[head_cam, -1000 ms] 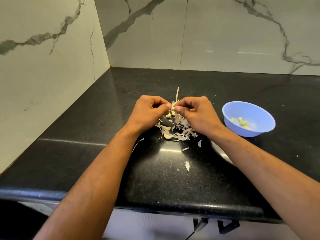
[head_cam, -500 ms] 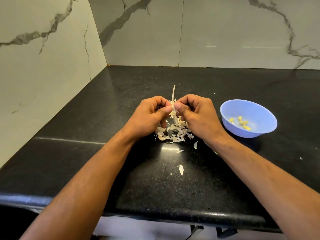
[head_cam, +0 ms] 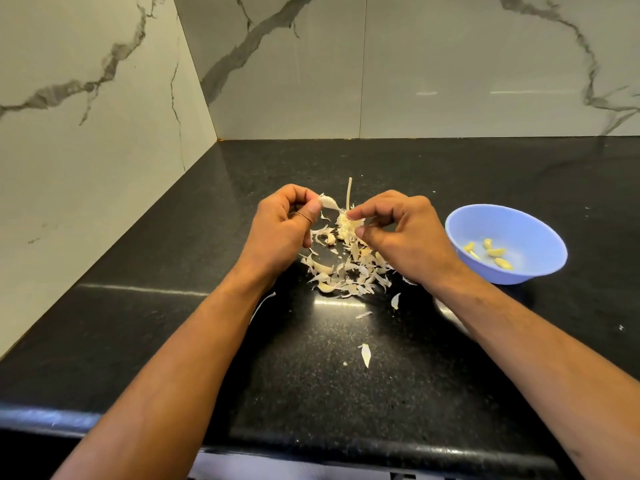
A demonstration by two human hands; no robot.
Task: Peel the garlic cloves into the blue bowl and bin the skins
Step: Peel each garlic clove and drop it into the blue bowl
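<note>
- The left hand (head_cam: 280,223) pinches a single unpeeled garlic clove (head_cam: 328,203) between thumb and fingertips, held just above the counter (head_cam: 346,393) and a little apart from the garlic head.
- The right hand (head_cam: 405,233) grips what is left of the garlic head (head_cam: 349,226), thumb and forefinger closed round its base; the thin dry stem (head_cam: 349,192) stands upright out of it, between the two hands.
- Directly below the garlic head, on the side nearer the person, a heap of papery skins (head_cam: 346,271) lies spread on the black counter, with at least one or two whole cloves among them.
- A few stray skin flakes (head_cam: 365,355) lie nearer still to the person, well apart from the heap.
- To the right of the garlic head, just beyond the right wrist, sits the blue bowl (head_cam: 464,223). It holds a few peeled cloves (head_cam: 490,252), yellowish and bare.
- No bin is in view.
- Behind everything rise marble-patterned wall tiles (head_cam: 104,116).
- Progress, as I judge it: well begun but far from done. A few cloves are peeled and in the bowl; the clove in the left hand still wears its skin, more remain on the head, and none of the skins have been cleared away.
</note>
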